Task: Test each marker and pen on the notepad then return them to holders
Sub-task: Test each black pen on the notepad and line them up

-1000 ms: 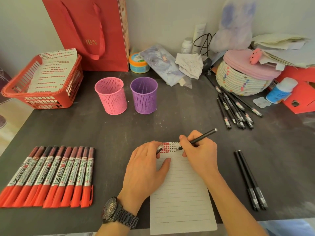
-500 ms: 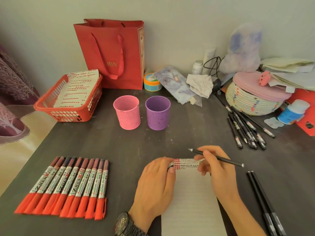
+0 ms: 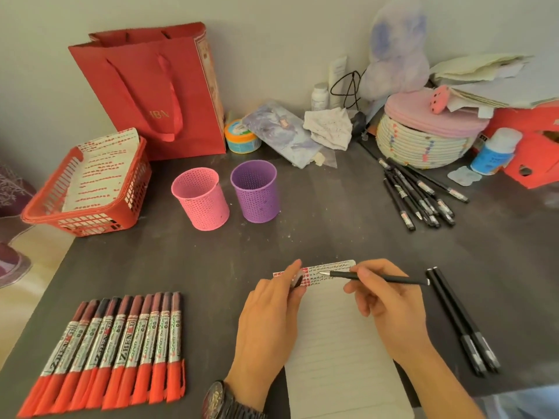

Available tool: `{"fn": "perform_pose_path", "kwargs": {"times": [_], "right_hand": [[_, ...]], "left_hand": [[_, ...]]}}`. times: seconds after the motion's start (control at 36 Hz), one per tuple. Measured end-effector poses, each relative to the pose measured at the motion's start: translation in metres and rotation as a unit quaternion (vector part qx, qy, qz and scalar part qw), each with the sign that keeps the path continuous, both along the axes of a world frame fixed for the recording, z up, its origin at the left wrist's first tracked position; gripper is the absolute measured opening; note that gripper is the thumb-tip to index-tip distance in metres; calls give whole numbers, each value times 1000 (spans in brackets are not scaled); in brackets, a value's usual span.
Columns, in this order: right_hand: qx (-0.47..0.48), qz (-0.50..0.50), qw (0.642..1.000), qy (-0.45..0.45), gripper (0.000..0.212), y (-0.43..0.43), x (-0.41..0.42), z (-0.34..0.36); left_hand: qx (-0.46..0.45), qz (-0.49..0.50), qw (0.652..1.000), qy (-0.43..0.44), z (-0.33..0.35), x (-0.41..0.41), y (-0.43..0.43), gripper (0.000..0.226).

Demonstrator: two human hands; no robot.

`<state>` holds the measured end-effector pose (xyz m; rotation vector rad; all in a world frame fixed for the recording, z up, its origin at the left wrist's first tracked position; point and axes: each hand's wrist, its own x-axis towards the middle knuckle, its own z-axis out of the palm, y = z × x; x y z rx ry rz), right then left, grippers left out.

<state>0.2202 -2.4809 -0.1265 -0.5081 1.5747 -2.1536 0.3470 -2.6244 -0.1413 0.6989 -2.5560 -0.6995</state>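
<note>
Right hand (image 3: 390, 306) pinches one black pen (image 3: 378, 277) between thumb and fingers. The pen lies nearly level, tip pointing left over the printed strip at the far end of the notepad (image 3: 332, 343); can't tell if the tip touches paper. Left hand (image 3: 269, 322) lies on the notepad's left edge, fingers reaching toward the strip, with a small dark item at the fingertips; can't tell if it is pinched or what it is. Watch (image 3: 223, 400) on the left wrist. One notepad, near centre of the dark surface (image 3: 332, 231). Ten red markers (image 3: 115, 352) in a tight row near left, red ends toward the near edge. Two black pens (image 3: 462, 325) side by side just right of the right hand. Loose pile of black pens (image 3: 420, 192) far right, overlapping, count unclear. Two mesh holders upright far centre, close together: pink holder (image 3: 200, 204) on the left, purple holder (image 3: 255, 196) on the right. One red basket (image 3: 90, 216) far left, one red bag (image 3: 157, 86) behind it.
</note>
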Motion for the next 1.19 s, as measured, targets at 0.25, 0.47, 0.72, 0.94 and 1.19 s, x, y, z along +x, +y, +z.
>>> {"fn": "perform_pose_path", "kwargs": {"times": [0.25,0.47,0.72,0.94,1.19], "right_hand": [[-19,7,999,-27,15,0,-2,0],[-8,29,1000,-4,18,-1,-1,-2],[18,44,998,37,19,-1,1,-2],[44,59,996,52,12,-1,1,-1],[77,99,988,92,18,0,4,7]], "left_hand": [[-16,3,1000,23,-3,2,-1,22],[-17,-11,998,57,-1,4,0,25],[-26,-25,997,65,1,4,-1,29],[-51,-43,994,83,1,4,-1,29],[-70,-72,987,127,-2,6,0,30]]}}
